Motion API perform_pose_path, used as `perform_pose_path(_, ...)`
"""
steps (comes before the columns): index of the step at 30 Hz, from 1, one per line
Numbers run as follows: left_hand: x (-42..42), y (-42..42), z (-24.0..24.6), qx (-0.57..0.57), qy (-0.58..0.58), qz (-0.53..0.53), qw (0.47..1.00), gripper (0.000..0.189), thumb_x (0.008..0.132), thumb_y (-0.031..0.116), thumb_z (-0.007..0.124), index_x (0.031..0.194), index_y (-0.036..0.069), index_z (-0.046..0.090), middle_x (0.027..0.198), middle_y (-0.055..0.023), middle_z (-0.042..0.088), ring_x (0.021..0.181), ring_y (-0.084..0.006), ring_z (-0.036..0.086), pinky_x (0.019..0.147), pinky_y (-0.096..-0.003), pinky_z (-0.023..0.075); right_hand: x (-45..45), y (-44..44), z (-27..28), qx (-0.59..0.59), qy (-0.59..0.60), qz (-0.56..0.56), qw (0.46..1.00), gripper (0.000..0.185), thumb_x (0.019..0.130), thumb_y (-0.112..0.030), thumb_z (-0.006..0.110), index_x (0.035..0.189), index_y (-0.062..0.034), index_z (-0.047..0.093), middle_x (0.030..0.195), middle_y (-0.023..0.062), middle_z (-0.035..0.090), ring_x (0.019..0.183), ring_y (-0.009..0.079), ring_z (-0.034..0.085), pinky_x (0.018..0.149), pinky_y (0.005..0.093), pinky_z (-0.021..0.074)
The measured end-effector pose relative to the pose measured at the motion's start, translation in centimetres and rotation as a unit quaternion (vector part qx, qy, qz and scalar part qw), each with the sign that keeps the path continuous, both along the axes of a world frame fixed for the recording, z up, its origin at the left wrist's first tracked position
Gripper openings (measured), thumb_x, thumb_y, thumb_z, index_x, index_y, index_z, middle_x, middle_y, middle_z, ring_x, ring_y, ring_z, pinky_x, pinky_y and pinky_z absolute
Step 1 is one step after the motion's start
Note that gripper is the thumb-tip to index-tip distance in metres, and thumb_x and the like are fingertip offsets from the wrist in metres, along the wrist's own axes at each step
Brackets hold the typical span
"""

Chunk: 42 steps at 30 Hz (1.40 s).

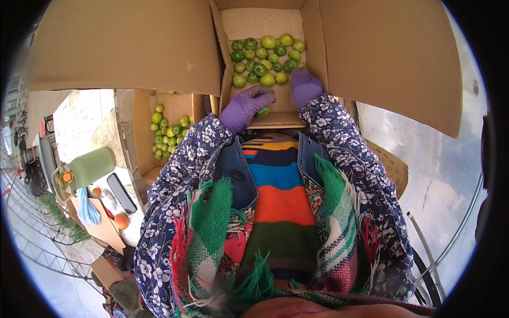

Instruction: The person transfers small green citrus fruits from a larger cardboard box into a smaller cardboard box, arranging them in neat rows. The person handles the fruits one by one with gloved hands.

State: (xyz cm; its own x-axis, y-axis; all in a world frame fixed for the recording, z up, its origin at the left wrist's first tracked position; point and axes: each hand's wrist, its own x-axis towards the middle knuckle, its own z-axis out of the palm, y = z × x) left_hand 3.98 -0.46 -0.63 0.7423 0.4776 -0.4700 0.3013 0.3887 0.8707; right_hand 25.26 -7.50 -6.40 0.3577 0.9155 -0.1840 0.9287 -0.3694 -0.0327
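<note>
My left hand [247, 106], in a purple glove, is over the near end of an open cardboard box [284, 104], its fingers curled. A green tomato [262, 112] shows just below its thumb side; whether the hand grips it or it lies on the box floor cannot be told. By the box's right wall is my right hand [306, 86], gloved alike. Its fingertips reach a yellowish-green tomato [302, 65] that they partly cover, and the grip is hidden. Loose rows of green tomatoes [267, 79] lie on the box floor beyond both hands.
Wide cardboard flaps spread left [131, 47] and right [389, 59]. A second box [143, 131] at left holds more green tomatoes [169, 133]. Beside it are a green bottle [93, 165], a phone [121, 193], a blue cloth [87, 208] and an orange-red fruit [121, 221]. Metal tubing [457, 238] curves at right.
</note>
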Motion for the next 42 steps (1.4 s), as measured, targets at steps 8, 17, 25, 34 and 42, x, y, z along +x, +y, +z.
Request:
perform_pose_path(8,-0.2,0.1,-0.7,-0.024,-0.017,0.015,0.999,0.038,0.097,0.025,0.071,0.123,-0.002,0.066,0.111,-0.0060,0.069,0.103,-0.0115,0.062,0.094,-0.0256,0.0494,-1.2,0.5,3.3,-0.145,0.007,0.077,0.986,0.021,0.097,-0.019,0.056,0.111,-0.0069,0.066,0.109,0.0180,0.071,0.101,0.0337,0.070,0.082,0.0435,0.0579)
perform_pose_path(17,-0.4,0.3,-1.1,-0.057,-0.010,0.018,0.998,0.033,0.100,0.027,0.067,0.120,0.001,0.067,0.109,-0.0053,0.071,0.101,-0.0119,0.062,0.092,-0.0262,0.0497,-1.9,-1.0,3.4,-0.129,0.134,0.113,0.976,0.028,0.098,-0.030,0.055,0.113,-0.0086,0.066,0.111,0.0172,0.069,0.104,0.0350,0.068,0.090,0.0452,0.0535)
perform_pose_path(25,-0.4,0.3,-1.1,-0.048,-0.013,0.010,0.999,0.034,0.102,0.028,0.064,0.123,0.001,0.066,0.112,-0.0055,0.071,0.103,-0.0124,0.062,0.095,-0.0263,0.0485,-1.4,-0.7,3.5,-0.100,0.040,0.038,0.993,0.034,0.095,-0.029,0.060,0.118,-0.0043,0.064,0.127,0.0164,0.060,0.121,0.0336,0.058,0.096,0.0446,0.0521)
perform_pose_path(34,-0.3,0.3,-0.5,-0.076,-0.019,0.019,0.997,0.034,0.102,0.027,0.064,0.124,0.001,0.064,0.112,-0.0057,0.071,0.101,-0.0118,0.061,0.091,-0.0255,0.0499,-1.6,-0.4,4.5,-0.054,0.069,0.095,0.992,0.032,0.096,-0.030,0.057,0.111,-0.0040,0.068,0.112,0.0180,0.068,0.105,0.0348,0.067,0.091,0.0455,0.0540)
perform_pose_path(42,-0.5,0.3,-2.0,-0.084,-0.030,0.038,0.995,0.031,0.103,0.028,0.063,0.120,0.002,0.067,0.110,-0.0050,0.071,0.100,-0.0115,0.062,0.090,-0.0250,0.0498,-1.6,-1.8,1.5,-0.094,0.147,0.107,0.979,0.032,0.098,-0.030,0.054,0.110,-0.0056,0.069,0.106,0.0163,0.071,0.103,0.0350,0.068,0.093,0.0459,0.0527)
